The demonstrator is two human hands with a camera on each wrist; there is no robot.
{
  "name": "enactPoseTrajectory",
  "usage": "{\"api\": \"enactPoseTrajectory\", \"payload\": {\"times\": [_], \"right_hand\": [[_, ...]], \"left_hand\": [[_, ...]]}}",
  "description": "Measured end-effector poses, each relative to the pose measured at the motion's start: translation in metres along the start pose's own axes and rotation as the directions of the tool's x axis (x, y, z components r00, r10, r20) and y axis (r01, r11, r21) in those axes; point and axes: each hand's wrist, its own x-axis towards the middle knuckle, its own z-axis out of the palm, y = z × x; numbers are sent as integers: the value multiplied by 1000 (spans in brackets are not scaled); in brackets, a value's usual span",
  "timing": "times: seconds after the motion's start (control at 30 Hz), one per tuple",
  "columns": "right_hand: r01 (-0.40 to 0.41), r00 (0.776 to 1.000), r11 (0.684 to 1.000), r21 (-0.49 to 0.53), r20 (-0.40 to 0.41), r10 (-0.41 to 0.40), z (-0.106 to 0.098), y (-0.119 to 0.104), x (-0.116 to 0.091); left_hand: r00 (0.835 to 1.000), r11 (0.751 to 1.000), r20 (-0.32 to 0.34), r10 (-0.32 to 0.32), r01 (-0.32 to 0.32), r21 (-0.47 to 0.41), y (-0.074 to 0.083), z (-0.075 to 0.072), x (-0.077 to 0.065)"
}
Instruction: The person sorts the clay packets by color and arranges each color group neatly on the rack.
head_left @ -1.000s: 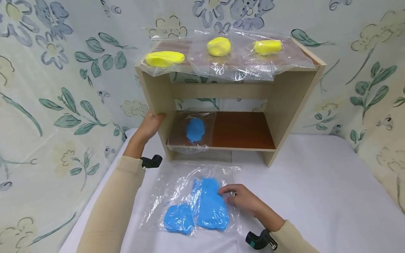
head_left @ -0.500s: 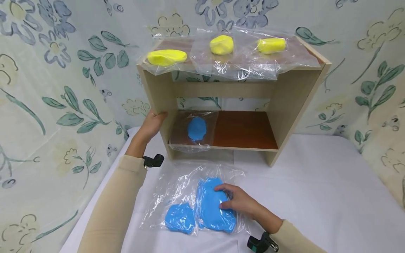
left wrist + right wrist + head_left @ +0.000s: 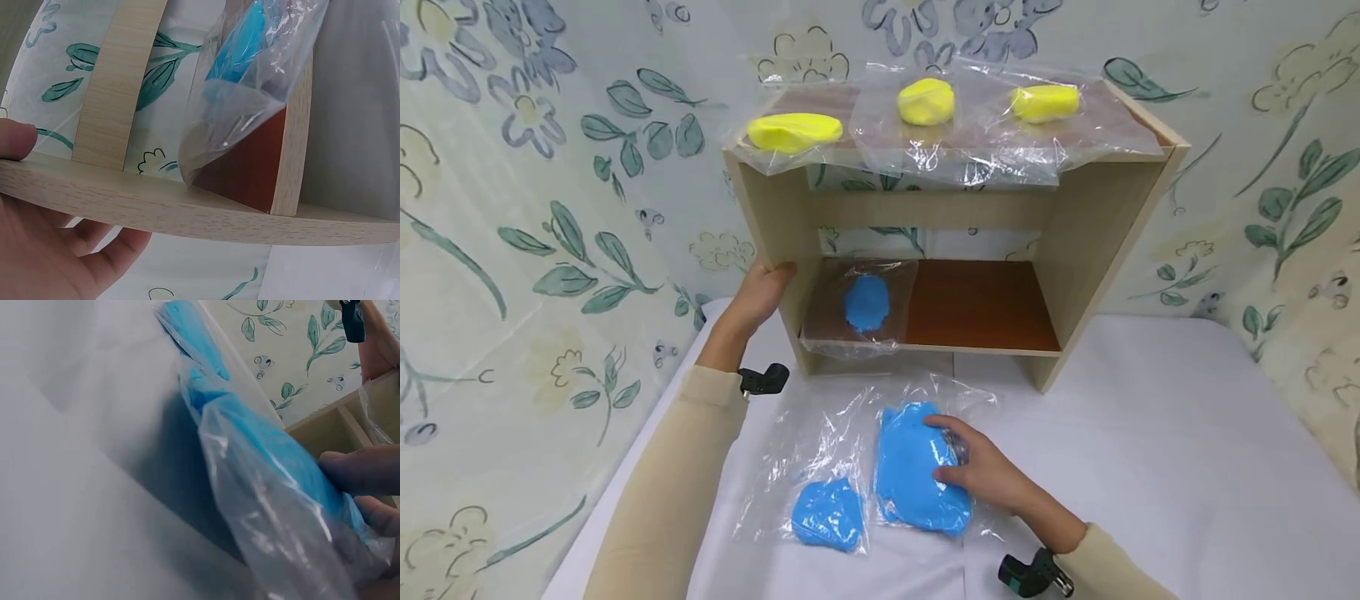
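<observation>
My left hand [image 3: 765,292] grips the left side panel of a small wooden shelf unit [image 3: 1112,225]. In the left wrist view the thumb [image 3: 17,139] lies on the panel's inner side and the fingers [image 3: 119,256] curl round the outer side. My right hand [image 3: 981,462] holds a clear bag with a large flat slab of blue clay [image 3: 913,475]. Its thumb lies on top, and the right wrist view shows the bagged clay [image 3: 269,444] raised off the cloth, a shadow beneath. A smaller bagged blue clay piece [image 3: 827,515] lies to the left on the table.
Three bagged yellow clay pieces, a long one [image 3: 793,132], a round one [image 3: 926,102] and a cylinder [image 3: 1045,103], sit on the top board. A bagged blue clay disc [image 3: 867,303] lies at the left of the lower shelf [image 3: 977,308]. White cloth [image 3: 1180,467] covers the table.
My right hand has taken hold of the large bagged blue slab and raised it, shifting it slightly right, away from the smaller piece. The left hand keeps its grip on the shelf panel.
</observation>
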Motion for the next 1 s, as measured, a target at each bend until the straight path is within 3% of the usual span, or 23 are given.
{"api": "enactPoseTrajectory", "payload": {"times": [0.27,0.63,1.0], "right_hand": [[119,993,993,14,-23,-118,-28,9,-18],[146,981,988,-50,-120,-151,-52,16,-50],[118,974,985,-129,-179,-140,-55,20,-71]], "left_hand": [[1000,1000,-4,-8,8,16,-1,1,2],[1000,1000,3,-11,11,8,0,-1,0],[999,997,-10,-47,47,54,0,0,-1]]}}
